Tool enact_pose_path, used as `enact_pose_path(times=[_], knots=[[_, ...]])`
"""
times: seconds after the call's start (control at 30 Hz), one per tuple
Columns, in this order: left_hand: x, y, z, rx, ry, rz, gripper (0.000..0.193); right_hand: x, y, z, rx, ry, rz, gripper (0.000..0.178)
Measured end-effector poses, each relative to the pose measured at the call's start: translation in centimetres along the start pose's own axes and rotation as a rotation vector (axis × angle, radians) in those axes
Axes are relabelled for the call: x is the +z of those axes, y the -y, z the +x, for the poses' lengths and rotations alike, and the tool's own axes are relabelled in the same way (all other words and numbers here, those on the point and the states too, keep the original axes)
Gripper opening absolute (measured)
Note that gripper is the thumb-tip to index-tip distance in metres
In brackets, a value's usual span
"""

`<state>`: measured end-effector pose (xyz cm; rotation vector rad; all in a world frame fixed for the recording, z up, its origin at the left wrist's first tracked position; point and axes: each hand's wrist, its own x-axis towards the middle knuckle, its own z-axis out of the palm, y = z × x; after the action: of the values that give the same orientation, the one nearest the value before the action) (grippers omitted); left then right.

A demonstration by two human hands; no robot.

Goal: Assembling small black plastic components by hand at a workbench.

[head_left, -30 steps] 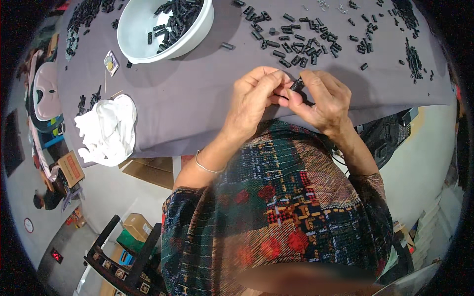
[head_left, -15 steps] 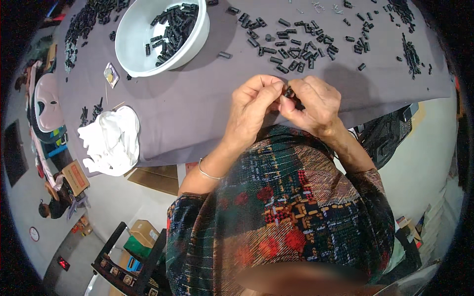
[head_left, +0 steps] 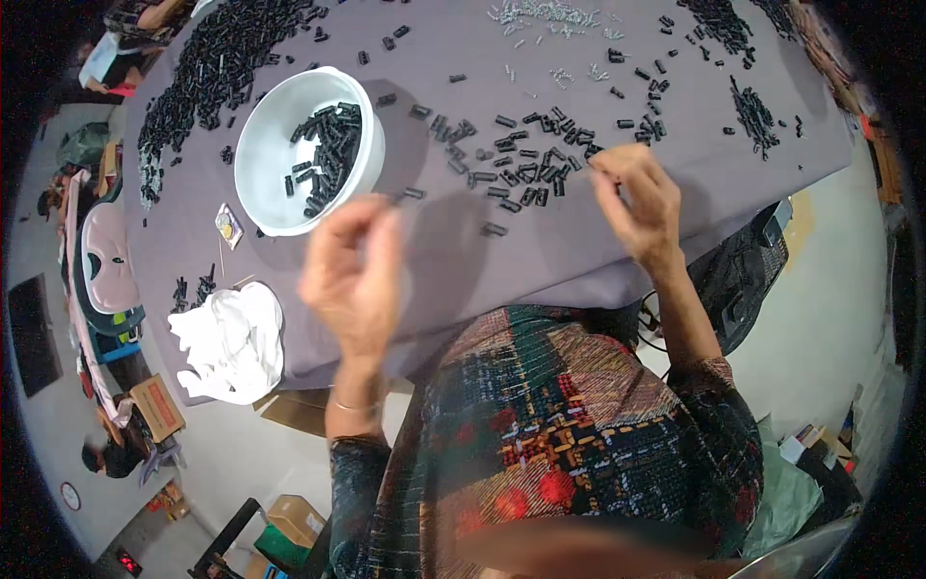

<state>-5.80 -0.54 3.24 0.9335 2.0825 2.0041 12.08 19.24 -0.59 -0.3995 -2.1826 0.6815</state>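
My left hand [head_left: 352,275] is raised over the grey cloth-covered table [head_left: 453,261], just right of a white bowl [head_left: 265,169] that holds several small black cylindrical pieces [head_left: 328,154]. The hand is blurred with its fingers curled, and I cannot make out whether it holds anything. My right hand [head_left: 639,198] reaches forward with its fingertips bent down at the edge of a scatter of loose black pieces [head_left: 526,164]. Nothing shows gripped between those fingers.
A dense heap of black pieces [head_left: 207,77] lies at the table's far left, with smaller heaps [head_left: 748,111] at the far right and pale small parts [head_left: 540,14] at the back. A crumpled white cloth [head_left: 231,343] sits at the near left corner. Boxes stand on the floor below.
My hands were together near my chest working on one black piece. They have since separated: the left swung left toward the bowl, and the right reached forward to the scattered pieces.
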Motion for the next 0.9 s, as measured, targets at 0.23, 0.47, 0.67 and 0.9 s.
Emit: enact_pose_path(times=[0.23, 0.47, 0.67, 0.9], knots=[[-2.4, 0.9, 5.8, 0.487, 0.018, 0.759, 0.016, 0.1, -2.2, 2.1, -0.046, 0.041, -0.175, 0.016], [-0.2, 0.5, -0.1, 0.525, 0.187, 0.584, 0.018, 0.8, -3.6, 3.6, -0.106, 0.232, -0.313, 0.013], [0.9, 2.3, -3.3, 0.369, 0.294, 0.46, 0.016, 1.3, -2.8, 2.8, -0.063, 0.281, -0.236, 0.012], [2.4, 2.3, -3.2, 0.355, 0.319, 0.405, 0.018, 1.1, -3.3, 4.1, -0.086, 0.19, -0.179, 0.01]])
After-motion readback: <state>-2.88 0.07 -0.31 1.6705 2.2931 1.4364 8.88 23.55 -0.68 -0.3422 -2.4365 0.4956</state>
